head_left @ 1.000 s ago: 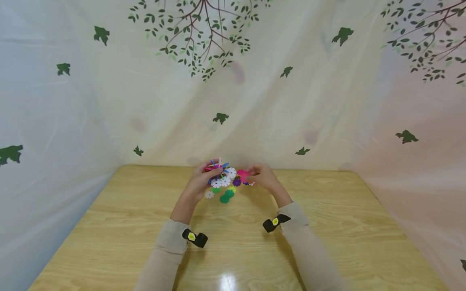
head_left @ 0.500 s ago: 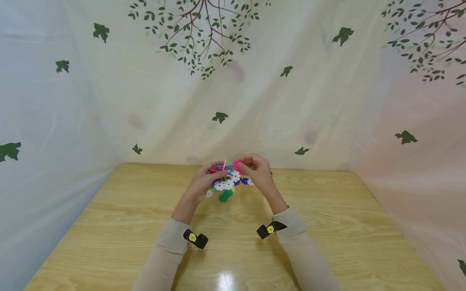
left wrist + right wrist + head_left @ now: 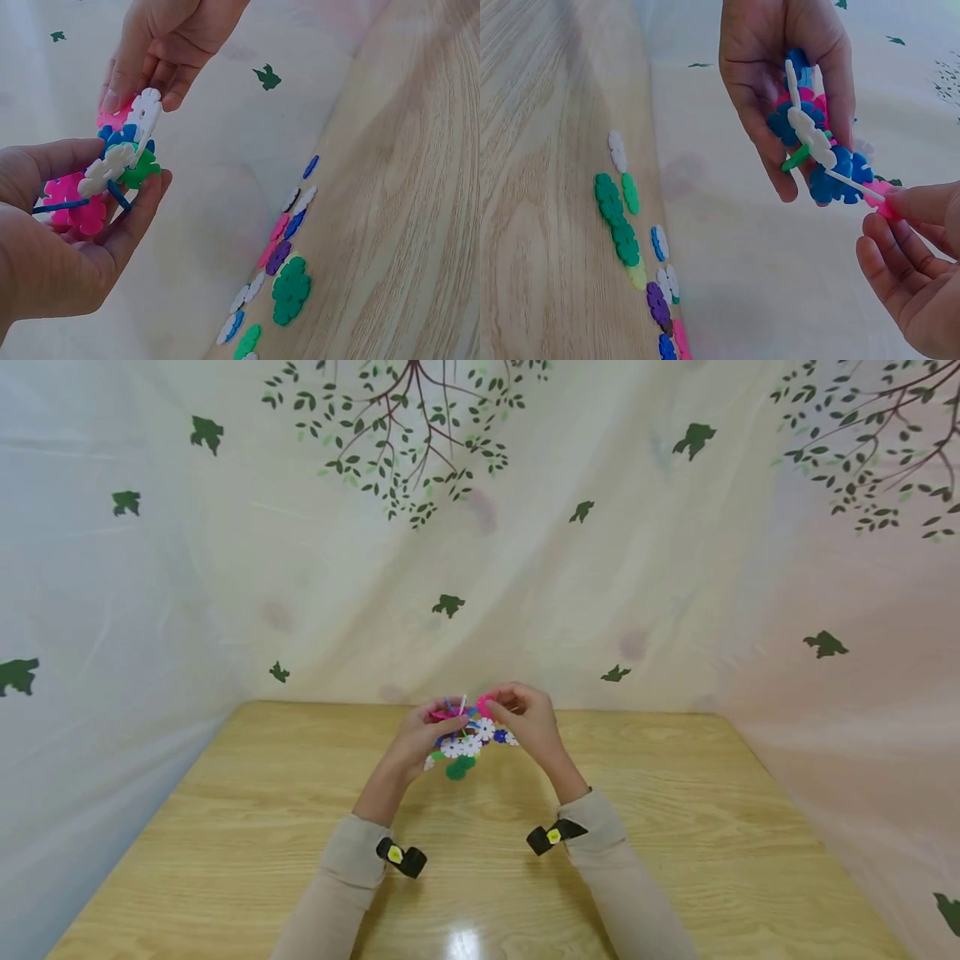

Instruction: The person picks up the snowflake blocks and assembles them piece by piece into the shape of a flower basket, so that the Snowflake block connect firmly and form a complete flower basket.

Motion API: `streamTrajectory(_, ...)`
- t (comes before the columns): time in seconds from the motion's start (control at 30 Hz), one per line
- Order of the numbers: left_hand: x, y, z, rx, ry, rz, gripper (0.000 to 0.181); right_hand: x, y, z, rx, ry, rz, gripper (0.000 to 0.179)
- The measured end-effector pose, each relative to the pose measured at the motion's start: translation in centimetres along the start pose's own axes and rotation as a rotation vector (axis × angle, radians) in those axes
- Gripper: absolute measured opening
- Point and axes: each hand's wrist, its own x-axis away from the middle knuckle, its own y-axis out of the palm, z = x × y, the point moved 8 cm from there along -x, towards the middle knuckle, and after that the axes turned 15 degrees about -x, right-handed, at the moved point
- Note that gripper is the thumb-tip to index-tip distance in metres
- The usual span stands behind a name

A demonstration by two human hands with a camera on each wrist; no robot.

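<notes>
My left hand (image 3: 405, 743) holds a cluster of interlocking plastic snowflake discs (image 3: 810, 139) in blue, white, pink and green, raised above the table. The discs are slotted into each other at different angles. With thumb and fingers, my right hand (image 3: 534, 722) pinches a pink snowflake disc (image 3: 883, 196) at the cluster's edge, beside a blue disc and a white disc (image 3: 145, 112). Whether the pink disc is slotted in cannot be told. Part of the cluster is hidden by the left fingers.
Loose snowflake discs lie on the wooden table (image 3: 285, 827) below the hands, including joined-looking dark green ones (image 3: 291, 291), a purple one (image 3: 658, 304) and several white ones. A printed cloth (image 3: 525, 610) hangs behind the table's far edge.
My right hand has lifted the pink disc from near the loose discs and moved it left against the cluster. The left hand has shifted slightly right, still holding the cluster.
</notes>
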Motion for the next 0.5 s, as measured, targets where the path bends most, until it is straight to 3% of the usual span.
streamTrajectory(0.33,0.39,0.32,-0.06,0.034,0.019,0.040,0.043,0.41,-0.09,0.35,-0.055,-0.012,0.079,0.013)
streamTrajectory(0.5,0.29,0.36,-0.32,-0.008,0.025,0.055,0.042,0.50,0.05,0.49,-0.061,0.003,0.061,0.012)
